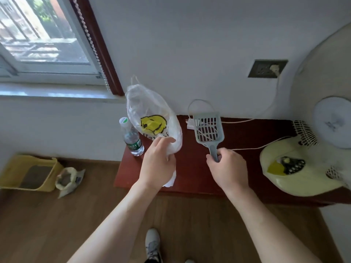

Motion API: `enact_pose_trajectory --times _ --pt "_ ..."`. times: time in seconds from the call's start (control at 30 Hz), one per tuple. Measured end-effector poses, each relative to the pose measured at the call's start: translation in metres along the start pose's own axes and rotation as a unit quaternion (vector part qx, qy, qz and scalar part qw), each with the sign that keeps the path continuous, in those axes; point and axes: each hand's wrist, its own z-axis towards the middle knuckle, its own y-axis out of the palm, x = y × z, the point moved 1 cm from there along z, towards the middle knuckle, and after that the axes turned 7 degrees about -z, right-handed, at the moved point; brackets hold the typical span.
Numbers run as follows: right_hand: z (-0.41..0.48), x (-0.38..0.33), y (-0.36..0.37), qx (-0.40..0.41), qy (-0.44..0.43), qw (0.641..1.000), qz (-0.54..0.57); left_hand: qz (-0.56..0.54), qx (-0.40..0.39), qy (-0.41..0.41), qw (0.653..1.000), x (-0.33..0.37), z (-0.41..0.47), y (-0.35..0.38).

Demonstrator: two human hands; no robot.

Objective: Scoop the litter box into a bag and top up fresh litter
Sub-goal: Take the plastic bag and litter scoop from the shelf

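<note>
The table (191,177) lies under both your hands. The litter box (11,171) sits well left of your left hand (156,164), the sack (66,180) just beside it. Your left hand clutches the bag (152,111), which rises above the grip. Your right hand (228,168) grips the scoop (208,130) by its handle, head beyond your knuckles. The bottle (133,139) stands just left of the bag.

The plastic bag (152,107) is showing translucent white with a yellow smiley face (152,124) outlined in black; the scoop (208,130) is showing grey-blue, its head slotted in rows; the table (237,168) is showing dark red-brown; at left the litter box (11,173) is showing yellow around grey litter (36,176); the bottle (131,136) is wearing a green label (135,145); the fan base (303,179) is showing pale yellow.
</note>
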Motion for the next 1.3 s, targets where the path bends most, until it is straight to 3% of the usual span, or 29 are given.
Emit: enact_pose_trajectory --times 0.27,0.47,0.9,1.3 --pt "-0.016 -0.016 -0.030 0.016 -0.056 0.998 0.013 0.000 0.073 0.036 0.997 0.038 -0.020 -0.037" --pt "-0.029 -0.053 -0.024 0.012 -0.100 0.994 0.049 0.033 0.112 0.019 0.993 0.031 -0.044 -0.077" --pt "-0.081 -0.222 0.038 -0.028 -0.252 0.965 0.064 0.099 0.228 -0.070 0.966 -0.063 -0.118 -0.235" --pt "-0.155 -0.409 0.120 -0.077 -0.316 0.943 0.068 0.111 0.307 -0.141 0.935 -0.184 -0.178 -0.392"
